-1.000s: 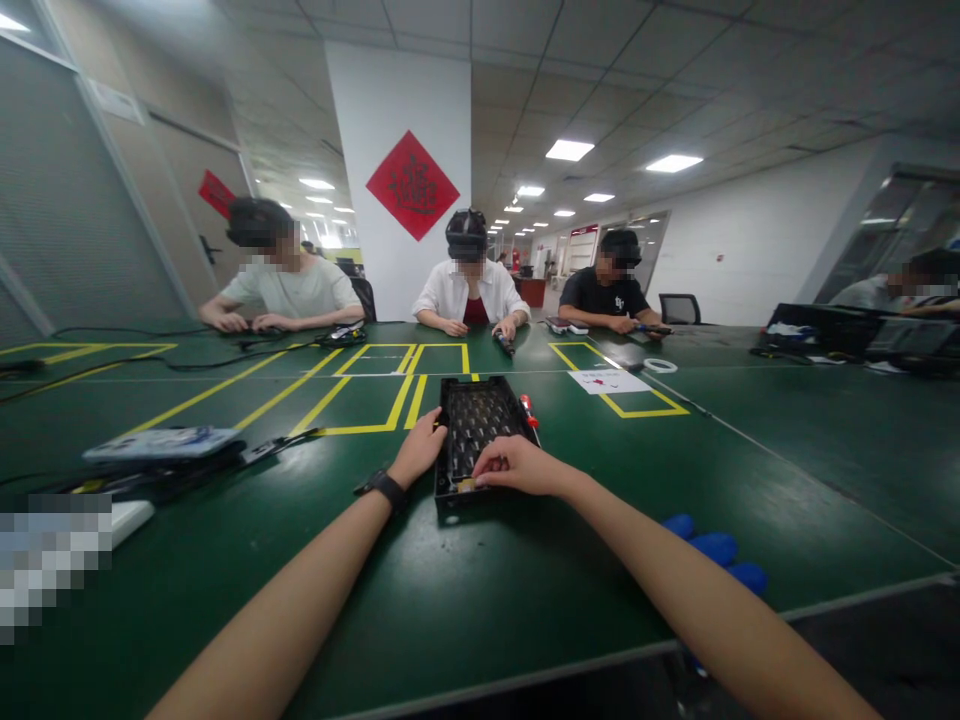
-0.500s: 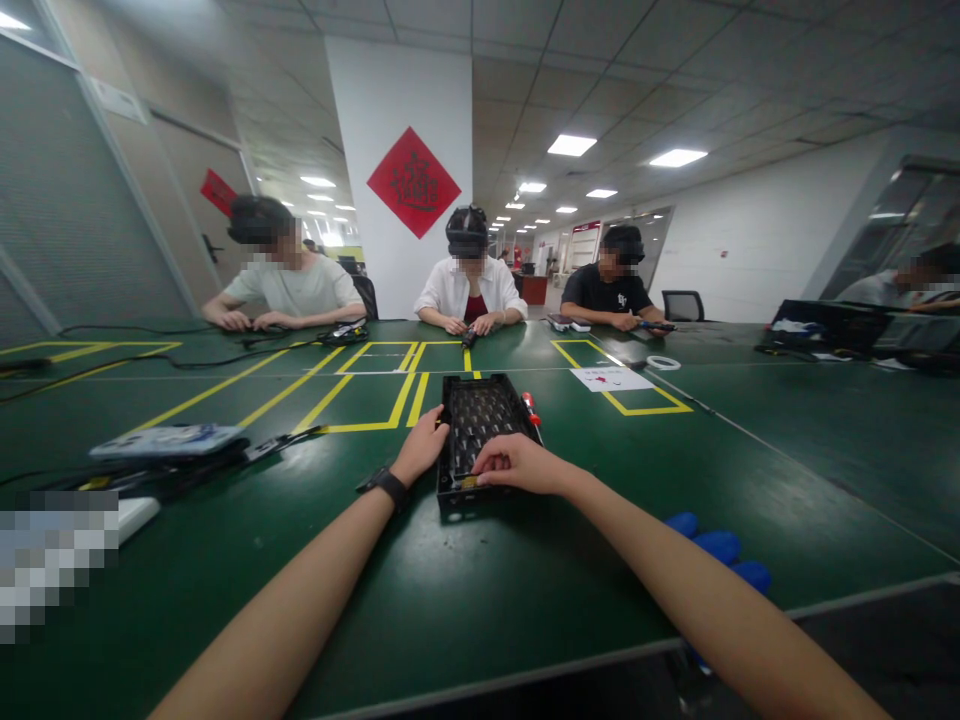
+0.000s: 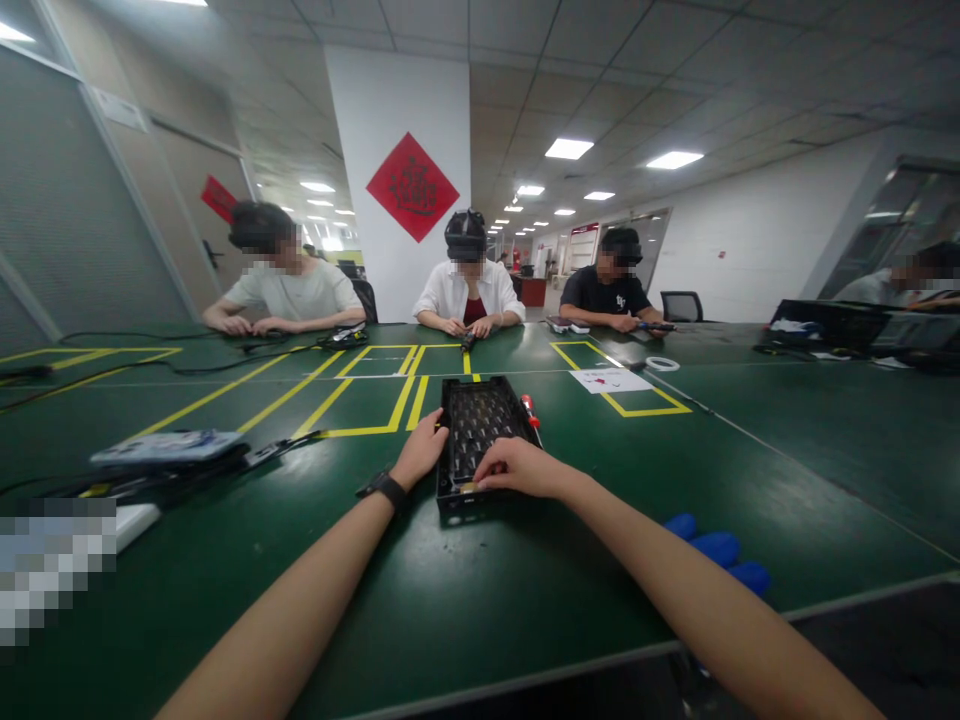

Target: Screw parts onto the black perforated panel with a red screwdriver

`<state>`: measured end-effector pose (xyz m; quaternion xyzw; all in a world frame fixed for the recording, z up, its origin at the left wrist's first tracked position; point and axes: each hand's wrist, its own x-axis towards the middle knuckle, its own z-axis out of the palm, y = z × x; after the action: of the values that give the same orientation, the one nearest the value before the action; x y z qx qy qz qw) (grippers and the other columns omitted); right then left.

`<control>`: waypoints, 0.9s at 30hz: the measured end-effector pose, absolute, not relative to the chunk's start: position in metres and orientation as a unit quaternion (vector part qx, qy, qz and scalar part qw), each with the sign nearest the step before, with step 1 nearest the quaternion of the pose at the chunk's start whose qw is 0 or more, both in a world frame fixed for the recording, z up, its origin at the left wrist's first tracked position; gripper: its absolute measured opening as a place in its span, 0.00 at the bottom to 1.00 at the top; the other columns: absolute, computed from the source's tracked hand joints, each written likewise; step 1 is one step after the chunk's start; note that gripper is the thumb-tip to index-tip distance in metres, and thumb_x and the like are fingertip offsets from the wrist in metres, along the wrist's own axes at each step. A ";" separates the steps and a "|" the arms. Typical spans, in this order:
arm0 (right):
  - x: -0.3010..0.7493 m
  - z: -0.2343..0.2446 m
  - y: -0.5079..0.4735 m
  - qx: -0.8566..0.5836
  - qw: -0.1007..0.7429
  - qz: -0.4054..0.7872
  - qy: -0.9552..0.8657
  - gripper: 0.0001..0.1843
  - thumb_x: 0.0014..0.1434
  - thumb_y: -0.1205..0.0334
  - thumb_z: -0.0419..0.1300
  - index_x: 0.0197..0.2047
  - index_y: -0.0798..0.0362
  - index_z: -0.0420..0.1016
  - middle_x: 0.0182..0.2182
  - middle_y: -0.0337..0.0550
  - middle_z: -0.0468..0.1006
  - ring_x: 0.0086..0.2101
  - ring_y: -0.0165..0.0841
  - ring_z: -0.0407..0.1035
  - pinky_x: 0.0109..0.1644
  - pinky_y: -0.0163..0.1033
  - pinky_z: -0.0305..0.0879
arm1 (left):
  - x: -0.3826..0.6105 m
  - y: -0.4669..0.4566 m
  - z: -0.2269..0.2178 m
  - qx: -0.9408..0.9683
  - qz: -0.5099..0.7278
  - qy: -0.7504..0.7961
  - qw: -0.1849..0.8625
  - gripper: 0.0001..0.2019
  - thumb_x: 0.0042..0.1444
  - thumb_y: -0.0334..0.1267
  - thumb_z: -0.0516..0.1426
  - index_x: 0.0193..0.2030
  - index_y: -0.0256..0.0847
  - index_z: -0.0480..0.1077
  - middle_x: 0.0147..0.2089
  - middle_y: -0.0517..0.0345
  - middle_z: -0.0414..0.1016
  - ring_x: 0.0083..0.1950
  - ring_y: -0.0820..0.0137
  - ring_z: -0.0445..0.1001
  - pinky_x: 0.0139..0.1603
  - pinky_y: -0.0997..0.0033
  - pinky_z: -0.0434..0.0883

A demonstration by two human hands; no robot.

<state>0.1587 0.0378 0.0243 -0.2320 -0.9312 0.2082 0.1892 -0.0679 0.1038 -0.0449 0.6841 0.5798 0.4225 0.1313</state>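
Observation:
A shallow black rectangular case (image 3: 487, 415) lies on the green table, its inside filled with rows of small metallic pieces. My left hand (image 3: 422, 450) grips the case's left side wall, thumb near the rim. Over the near end of the case, my right hand (image 3: 517, 466) is closed in a pinch, fingertips down inside. A small yellowish piece (image 3: 469, 488) shows right by those fingertips; what exactly they hold is too small to tell. Along the case's right side lies a red-handled screwdriver (image 3: 531, 410).
Blue rounded objects (image 3: 716, 546) lie beside my right forearm. To the left are a light-blue flat box (image 3: 165, 447) and dark cables (image 3: 277, 447). A white sheet (image 3: 611, 381) and a white ring (image 3: 663, 364) lie farther right. Several people sit across the table.
My right fingertips have shifted very slightly at the case's near end. The left hand keeps its place on the case, and the view has tilted a little.

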 end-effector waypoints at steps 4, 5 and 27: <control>0.159 0.025 0.038 -0.246 0.180 0.222 -0.926 0.14 0.50 0.57 0.62 0.39 0.55 0.78 0.31 0.43 0.78 0.30 0.28 0.69 0.36 0.32 0.63 | -0.068 0.105 -0.045 0.687 0.418 0.580 0.130 0.26 0.52 0.34 0.46 0.59 0.30 0.59 0.61 0.44 0.61 0.62 0.63 0.58 0.63 0.62 0.53; 0.159 0.025 0.038 -0.245 0.179 0.225 -0.926 0.14 0.50 0.58 0.62 0.40 0.55 0.78 0.31 0.43 0.78 0.31 0.28 0.69 0.36 0.32 0.63 | -0.068 0.105 -0.045 0.687 0.417 0.581 0.131 0.26 0.52 0.34 0.46 0.59 0.30 0.59 0.61 0.44 0.61 0.62 0.63 0.59 0.63 0.61 0.53; 0.159 0.025 0.035 -0.244 0.202 0.215 -0.924 0.13 0.52 0.57 0.60 0.38 0.56 0.78 0.31 0.44 0.77 0.30 0.27 0.67 0.35 0.31 0.61 | -0.067 0.103 -0.043 0.687 0.415 0.582 0.129 0.26 0.53 0.35 0.46 0.59 0.29 0.59 0.61 0.43 0.61 0.62 0.63 0.59 0.64 0.62 0.53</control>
<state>0.1590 0.0346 0.0249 -0.2436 -0.9240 0.2149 0.2020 -0.0671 0.1027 -0.0434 0.6875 0.5819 0.4148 0.1295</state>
